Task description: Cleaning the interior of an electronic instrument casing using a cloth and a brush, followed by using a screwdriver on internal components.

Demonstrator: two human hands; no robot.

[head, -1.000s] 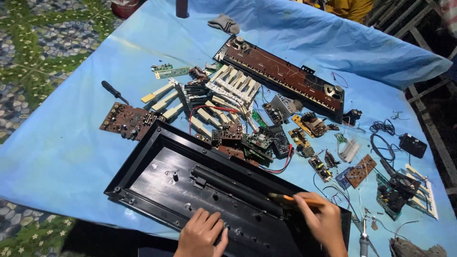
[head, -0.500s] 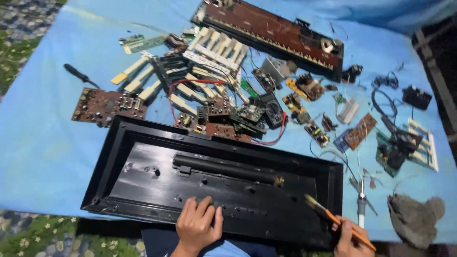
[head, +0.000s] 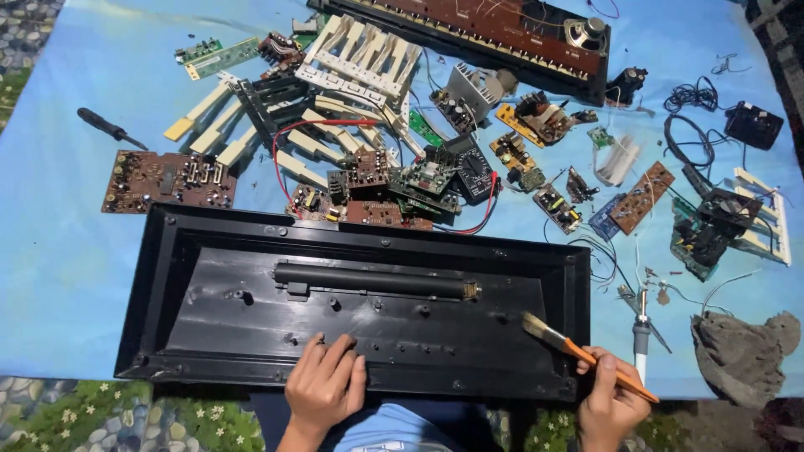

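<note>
Two bare hands work at the near edge of a bench draped in blue cloth point(head: 50, 251). The left hand point(head: 325, 387) lies flat, fingers spread, pressing on the inner floor of a long black plastic casing point(head: 251, 289) (an emptied keyboard shell). The right hand point(head: 610, 400) is closed around the orange handle of a small paintbrush point(head: 578, 350), whose bristles touch the casing's right end. Just right of that hand lies a soldering iron point(head: 641, 335). Beyond both hands sit scattered circuit boards point(head: 167, 180), white keys point(head: 360, 54) and a black screwdriver point(head: 109, 127).
</note>
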